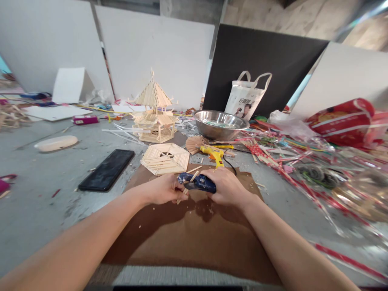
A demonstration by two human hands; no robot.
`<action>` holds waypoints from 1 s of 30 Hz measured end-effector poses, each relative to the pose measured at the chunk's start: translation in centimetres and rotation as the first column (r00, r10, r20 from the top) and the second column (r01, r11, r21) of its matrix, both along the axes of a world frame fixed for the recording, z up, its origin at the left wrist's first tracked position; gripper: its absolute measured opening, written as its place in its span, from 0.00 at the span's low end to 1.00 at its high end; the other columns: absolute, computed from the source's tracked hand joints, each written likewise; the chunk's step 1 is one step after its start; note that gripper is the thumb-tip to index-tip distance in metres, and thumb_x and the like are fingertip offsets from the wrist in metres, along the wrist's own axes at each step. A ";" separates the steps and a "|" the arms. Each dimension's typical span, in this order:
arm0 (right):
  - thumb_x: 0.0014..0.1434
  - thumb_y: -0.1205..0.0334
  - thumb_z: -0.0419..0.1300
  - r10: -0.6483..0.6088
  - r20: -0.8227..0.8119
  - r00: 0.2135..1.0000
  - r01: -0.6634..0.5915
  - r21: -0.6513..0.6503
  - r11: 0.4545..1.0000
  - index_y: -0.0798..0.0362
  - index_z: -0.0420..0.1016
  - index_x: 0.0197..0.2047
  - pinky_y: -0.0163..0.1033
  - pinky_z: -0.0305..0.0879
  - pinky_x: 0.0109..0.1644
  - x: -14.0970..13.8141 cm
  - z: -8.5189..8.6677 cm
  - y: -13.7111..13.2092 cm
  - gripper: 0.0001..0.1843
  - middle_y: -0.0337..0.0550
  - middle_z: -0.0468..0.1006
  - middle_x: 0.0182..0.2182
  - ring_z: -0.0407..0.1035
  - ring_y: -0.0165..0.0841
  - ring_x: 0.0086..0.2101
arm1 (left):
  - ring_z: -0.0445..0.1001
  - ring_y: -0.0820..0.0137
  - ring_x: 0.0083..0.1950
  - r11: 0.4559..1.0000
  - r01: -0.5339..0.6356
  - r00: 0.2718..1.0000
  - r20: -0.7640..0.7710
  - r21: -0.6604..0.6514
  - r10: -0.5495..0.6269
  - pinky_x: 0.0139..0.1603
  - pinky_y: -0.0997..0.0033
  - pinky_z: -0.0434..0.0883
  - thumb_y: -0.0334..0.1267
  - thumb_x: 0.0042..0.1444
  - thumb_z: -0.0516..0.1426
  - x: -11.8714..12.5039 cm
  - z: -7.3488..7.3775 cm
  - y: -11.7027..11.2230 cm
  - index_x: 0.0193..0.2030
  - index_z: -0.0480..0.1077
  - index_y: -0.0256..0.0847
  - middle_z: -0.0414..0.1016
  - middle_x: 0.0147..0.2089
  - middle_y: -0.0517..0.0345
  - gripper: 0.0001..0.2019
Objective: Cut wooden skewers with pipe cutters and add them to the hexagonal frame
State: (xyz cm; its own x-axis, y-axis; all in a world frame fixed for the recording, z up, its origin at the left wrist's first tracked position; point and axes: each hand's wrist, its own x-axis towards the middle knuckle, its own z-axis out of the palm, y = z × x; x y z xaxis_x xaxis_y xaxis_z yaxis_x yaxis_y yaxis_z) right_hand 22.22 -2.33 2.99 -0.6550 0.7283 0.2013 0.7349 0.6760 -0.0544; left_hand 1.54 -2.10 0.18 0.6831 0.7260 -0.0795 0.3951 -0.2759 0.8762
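Observation:
Over the brown board (194,238), my right hand (226,186) is closed round a dark blue hand cutter (201,182), its jaws pointing left. My left hand (166,189) pinches a thin wooden stick (193,177), which stands at a slant across the cutter's jaws. Whether the blades touch the stick I cannot tell. Just beyond my hands lies a flat hexagonal panel of wooden sticks (165,158) with gaps in its middle. A yellow glue gun (214,153) rests behind my right hand. Farther back stands a small tiered pagoda model (154,121) made of sticks.
A metal bowl (220,125) stands behind the glue gun, before a white carrier bag (245,99). On the left lie a black phone (106,169) and a white oval case (56,143). Red-and-white strips and plastic wrap (303,182) clutter the right side, near a red bag (342,123).

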 end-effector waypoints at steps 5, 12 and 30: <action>0.40 0.67 0.54 -0.019 0.012 1.000 0.019 -0.014 1.000 0.52 0.66 0.40 0.36 0.52 0.37 -0.1 0.2 -0.2 0.19 0.42 0.73 0.33 0.64 0.33 0.33 | 0.63 0.77 0.23 0.998 0.037 0.999 -0.001 -0.044 -0.037 0.23 0.78 0.62 0.36 0.46 0.53 0.0 0.3 0.1 0.31 0.64 0.34 0.66 0.23 0.61 0.07; 0.41 0.65 0.52 -0.085 0.063 0.994 0.087 -0.034 0.996 0.51 0.65 0.39 0.35 0.52 0.34 -0.3 0.4 -0.4 0.18 0.41 0.73 0.31 0.65 0.33 0.31 | 0.64 0.76 0.23 0.997 0.070 0.990 -0.122 0.016 -0.067 0.25 0.78 0.61 0.40 0.47 0.51 -0.4 1.1 0.0 0.25 0.64 0.35 0.67 0.21 0.60 0.10; 0.47 0.59 0.52 -0.406 -0.020 0.914 0.407 0.051 0.912 0.50 0.65 0.38 0.34 0.50 0.26 0.2 -0.2 0.3 0.13 0.41 0.73 0.28 0.66 0.34 0.27 | 0.66 0.73 0.26 0.954 -0.130 0.967 -0.179 0.271 0.182 0.29 0.75 0.62 0.42 0.53 0.44 0.4 1.0 -0.1 0.33 0.63 0.37 0.68 0.25 0.59 0.13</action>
